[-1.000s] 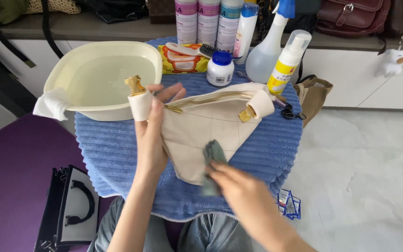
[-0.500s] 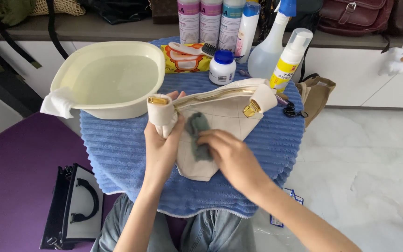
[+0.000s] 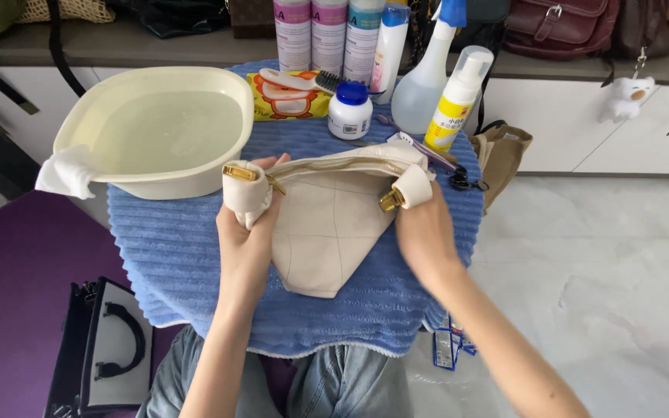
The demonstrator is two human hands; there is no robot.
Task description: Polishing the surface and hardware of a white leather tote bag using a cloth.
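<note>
A cream leather bag (image 3: 327, 232) with gold clasps lies on a blue ribbed towel (image 3: 156, 263) that covers a small round table. My left hand (image 3: 245, 232) grips the bag's left end, with the thumb by the gold clasp. My right hand (image 3: 423, 232) is closed around the bag's right end, just below the other gold clasp (image 3: 390, 201). The zip along the bag's top edge faces away from me. The dark cloth seen earlier does not show; it may be hidden under my right hand.
A cream basin (image 3: 149, 186) of water stands at the left, a white cloth (image 3: 63, 172) over its rim. Behind the bag are a spray bottle (image 3: 427, 85), a foam bottle (image 3: 458, 97), a small jar (image 3: 350, 110) and a brush (image 3: 303, 80). A black-and-white handbag (image 3: 110, 348) lies on the floor.
My right hand moved with the dark cloth from the bag's lower tip up across its front to the right end. The cloth is no longer visible. My left hand kept its grip.
</note>
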